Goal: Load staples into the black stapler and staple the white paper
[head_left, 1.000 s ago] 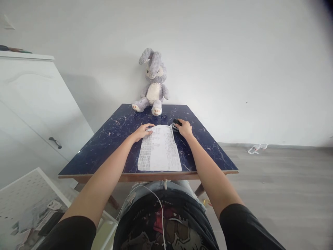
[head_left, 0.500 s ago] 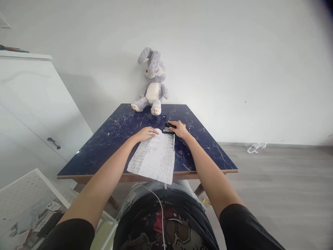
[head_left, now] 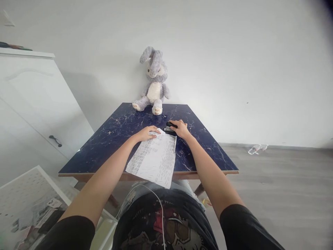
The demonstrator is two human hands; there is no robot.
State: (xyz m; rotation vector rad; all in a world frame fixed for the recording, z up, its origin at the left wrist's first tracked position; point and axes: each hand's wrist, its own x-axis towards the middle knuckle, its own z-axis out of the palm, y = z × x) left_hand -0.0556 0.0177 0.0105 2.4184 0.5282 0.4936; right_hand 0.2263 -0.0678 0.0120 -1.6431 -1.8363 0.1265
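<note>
Printed white paper lies on the dark blue table, its lower edge hanging past the front. Over its upper left part rests my left hand, fingers stretched out and thumb apart, touching the sheet from above. A black stapler stands at the paper's upper right corner. My right hand is closed around its right end, thumb and fingers wrapped over it. Whether the paper's corner reaches between the stapler's jaws, I cannot tell.
A grey plush rabbit sits at the table's back edge against the wall. To the left stand a white cabinet and an open white drawer or bin of mixed items. Clear plastic lies on the floor at right.
The paper has turned slightly, and its lower edge sits a little nearer my body. Both hands stay almost where they were, the right one still holding the stapler.
</note>
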